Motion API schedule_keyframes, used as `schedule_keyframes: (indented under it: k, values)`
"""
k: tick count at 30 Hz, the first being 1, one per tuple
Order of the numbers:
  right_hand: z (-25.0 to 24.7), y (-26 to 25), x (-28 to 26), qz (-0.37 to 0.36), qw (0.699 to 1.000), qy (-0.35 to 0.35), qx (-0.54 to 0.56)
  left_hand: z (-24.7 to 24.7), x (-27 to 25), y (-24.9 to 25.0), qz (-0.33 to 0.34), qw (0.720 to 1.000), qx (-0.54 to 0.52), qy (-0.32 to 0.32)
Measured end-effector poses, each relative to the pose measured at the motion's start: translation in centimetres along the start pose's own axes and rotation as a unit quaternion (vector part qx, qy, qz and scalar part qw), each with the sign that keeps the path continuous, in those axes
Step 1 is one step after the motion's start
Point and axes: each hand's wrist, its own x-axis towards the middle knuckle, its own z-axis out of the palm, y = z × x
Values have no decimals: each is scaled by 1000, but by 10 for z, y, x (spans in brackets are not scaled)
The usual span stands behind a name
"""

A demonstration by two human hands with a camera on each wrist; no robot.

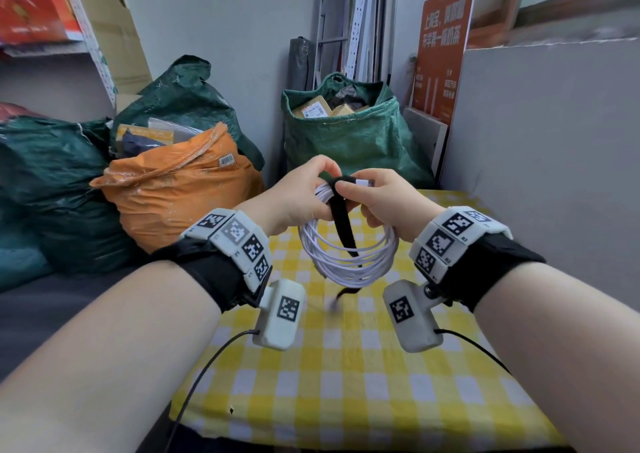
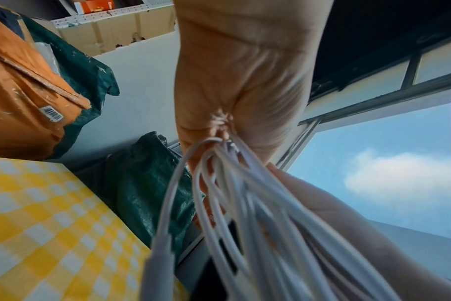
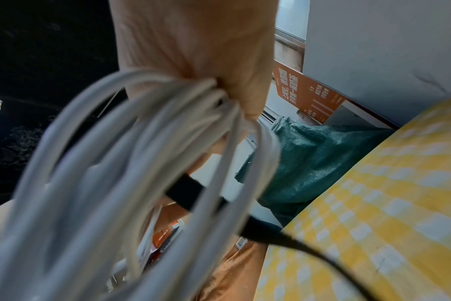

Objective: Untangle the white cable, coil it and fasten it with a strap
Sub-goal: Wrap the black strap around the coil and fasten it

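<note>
The white cable (image 1: 346, 262) hangs as a round coil of several loops above the yellow checked table (image 1: 346, 383). My left hand (image 1: 298, 193) grips the coil at its top, fingers curled round the bunched loops (image 2: 219, 163). My right hand (image 1: 377, 199) pinches the same spot from the right, thumb on the black strap (image 1: 341, 217). The strap lies over the top of the coil and its long tail hangs down through the loops (image 3: 185, 191). A white plug end (image 1: 365, 183) sticks out between my right fingers.
An orange sack (image 1: 180, 189) and green sacks (image 1: 349, 130) stand beyond the table's far edge. A grey wall (image 1: 554, 158) borders the table on the right, with an orange sign (image 1: 443, 44) behind it. Black camera leads (image 1: 207, 366) trail from both wrists.
</note>
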Motion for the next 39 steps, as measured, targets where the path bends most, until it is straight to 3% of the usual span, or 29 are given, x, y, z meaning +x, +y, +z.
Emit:
schedule_keyframes:
  k: [8,15,18,22,27,30,32,34,37,39]
  values:
    - [-3,2,-2,-4,999,1,33,5,4,-4,92,990,86,70]
    - [0,3,-3,6,997,-6,82,6,3,-3,197,961,164,105]
    - [1,6,-1,16,995,-20,97,8,3,-1,246,936,223,121]
    - [2,6,-2,19,994,-31,106,11,0,2,265,928,230,124]
    - [-1,7,-2,40,992,-21,122,10,3,0,178,966,135,127]
    - [-5,5,-3,30,993,-29,110,5,6,-4,88,981,-45,168]
    - [-8,4,-3,7,997,-35,63,1,8,-5,12,963,-196,186]
    - [-8,4,-3,-24,999,-31,9,-1,10,-5,-53,926,-309,211]
    - [-8,3,-5,-48,998,-33,-22,1,11,-4,-102,875,-413,230]
    - [-7,2,-6,-43,998,-36,-5,3,10,-7,-106,885,-401,211]
